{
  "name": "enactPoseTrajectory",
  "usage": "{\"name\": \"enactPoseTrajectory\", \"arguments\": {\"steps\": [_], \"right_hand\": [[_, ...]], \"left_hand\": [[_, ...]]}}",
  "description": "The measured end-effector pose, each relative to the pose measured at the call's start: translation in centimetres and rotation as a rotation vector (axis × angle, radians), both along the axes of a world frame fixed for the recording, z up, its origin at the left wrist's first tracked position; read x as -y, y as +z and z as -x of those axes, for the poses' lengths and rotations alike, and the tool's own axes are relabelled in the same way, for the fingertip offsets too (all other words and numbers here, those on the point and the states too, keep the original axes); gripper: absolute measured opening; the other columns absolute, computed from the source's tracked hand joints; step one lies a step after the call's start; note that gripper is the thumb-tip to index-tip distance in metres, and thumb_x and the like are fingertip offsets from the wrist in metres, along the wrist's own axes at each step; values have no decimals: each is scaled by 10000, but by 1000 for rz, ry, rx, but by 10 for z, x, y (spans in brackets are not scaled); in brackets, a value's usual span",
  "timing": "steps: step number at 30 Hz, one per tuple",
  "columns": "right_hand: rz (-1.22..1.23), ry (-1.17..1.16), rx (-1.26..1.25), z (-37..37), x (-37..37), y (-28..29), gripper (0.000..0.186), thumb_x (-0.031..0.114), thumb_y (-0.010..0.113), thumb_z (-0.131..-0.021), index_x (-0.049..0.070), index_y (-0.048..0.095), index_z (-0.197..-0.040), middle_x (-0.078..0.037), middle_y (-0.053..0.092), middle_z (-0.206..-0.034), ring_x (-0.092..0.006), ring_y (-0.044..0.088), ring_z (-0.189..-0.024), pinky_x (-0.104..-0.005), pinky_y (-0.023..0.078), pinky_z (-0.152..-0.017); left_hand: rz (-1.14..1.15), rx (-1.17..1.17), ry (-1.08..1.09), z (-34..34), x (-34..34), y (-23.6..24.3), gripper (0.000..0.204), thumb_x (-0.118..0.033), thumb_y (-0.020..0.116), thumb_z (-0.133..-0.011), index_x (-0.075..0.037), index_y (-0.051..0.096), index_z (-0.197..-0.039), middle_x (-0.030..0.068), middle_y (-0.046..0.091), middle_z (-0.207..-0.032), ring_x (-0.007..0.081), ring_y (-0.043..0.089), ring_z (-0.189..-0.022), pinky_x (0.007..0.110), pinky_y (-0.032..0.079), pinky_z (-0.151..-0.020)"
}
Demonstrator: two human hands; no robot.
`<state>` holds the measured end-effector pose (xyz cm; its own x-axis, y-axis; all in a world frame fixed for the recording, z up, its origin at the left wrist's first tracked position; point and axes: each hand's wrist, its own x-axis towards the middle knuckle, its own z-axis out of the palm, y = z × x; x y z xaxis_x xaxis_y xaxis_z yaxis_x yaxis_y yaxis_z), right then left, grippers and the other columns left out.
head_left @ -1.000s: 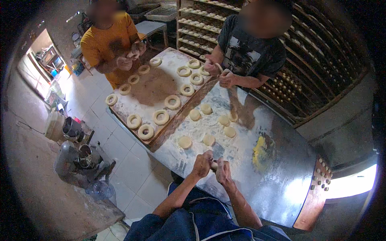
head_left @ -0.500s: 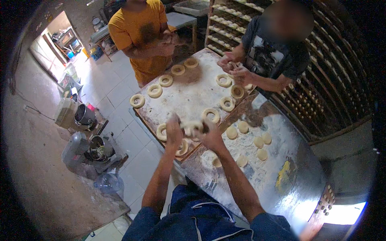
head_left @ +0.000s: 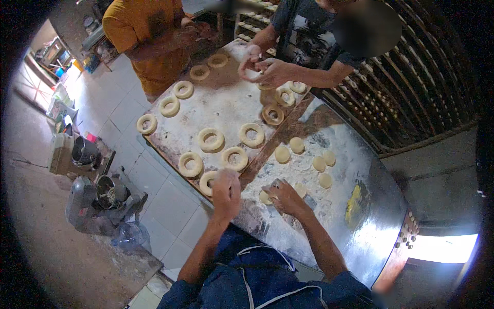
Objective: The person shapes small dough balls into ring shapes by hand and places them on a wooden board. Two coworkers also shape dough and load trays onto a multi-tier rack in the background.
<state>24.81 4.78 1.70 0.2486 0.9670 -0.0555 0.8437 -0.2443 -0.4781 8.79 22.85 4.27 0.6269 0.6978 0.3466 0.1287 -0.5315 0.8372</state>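
Note:
Over the near corner of a floured board (head_left: 206, 114), my left hand (head_left: 226, 194) is loosely bent and blurred, partly covering a dough ring (head_left: 207, 184). I see nothing held in it. My right hand (head_left: 287, 198) reaches down to the floured metal table, its fingers apart at the edge of a flattened dough ball (head_left: 265, 197). Another dough ball (head_left: 300, 190) lies just behind that hand. Beyond my hands, pale dough rings (head_left: 234, 158) lie on the board, one of them (head_left: 211, 140) farther off and to the left.
Several dough balls (head_left: 319, 164) sit on the floury metal table (head_left: 373, 170), near a yellow smear (head_left: 354, 206). Across the board stand a person in orange (head_left: 146, 46) and a person in dark grey (head_left: 303, 36), whose hands are over it. Racks (head_left: 417, 98) stand right; mixers (head_left: 85, 198) left.
Both hands have left the dough ring they held, which now lies on the board. My right hand has moved right and nearer, to a dough ball. The view has shifted.

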Motion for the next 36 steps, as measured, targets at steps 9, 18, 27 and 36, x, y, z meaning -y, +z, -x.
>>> {"name": "enactPoseTrajectory", "arguments": {"steps": [9,18,27,36], "right_hand": [[-220,-775,-725,43,77,14,399,94,734,-752,19,479,-1049,-157,633,-903,-269,632,-830,-362,526,-739],[-323,-760,-845,45,168,67,601,-4,739,-748,44,389,-1233,-142,640,-1002,-194,627,-863,-330,529,-750],[-409,-1010,-1248,37,265,12,432,406,446,-959,19,558,-1115,-98,638,-941,-177,605,-797,-288,483,-726],[-656,-893,-584,61,309,-20,529,434,360,-986,-18,598,-849,-117,614,-795,-244,595,-724,-367,475,-688]], "left_hand": [[781,-109,-443,-11,115,-24,372,-147,659,-880,11,545,-1197,133,638,-1103,237,623,-1022,357,514,-871],[911,-69,-628,-40,198,-9,253,-56,635,-884,0,598,-1127,87,655,-1042,155,615,-983,304,511,-838],[1214,104,-912,-40,294,-14,463,-15,641,-778,-47,429,-1188,115,622,-1067,201,617,-1000,314,505,-876],[-189,17,-461,-71,364,-61,210,-278,469,-951,-76,473,-894,22,489,-863,139,505,-686,301,433,-651]]}}
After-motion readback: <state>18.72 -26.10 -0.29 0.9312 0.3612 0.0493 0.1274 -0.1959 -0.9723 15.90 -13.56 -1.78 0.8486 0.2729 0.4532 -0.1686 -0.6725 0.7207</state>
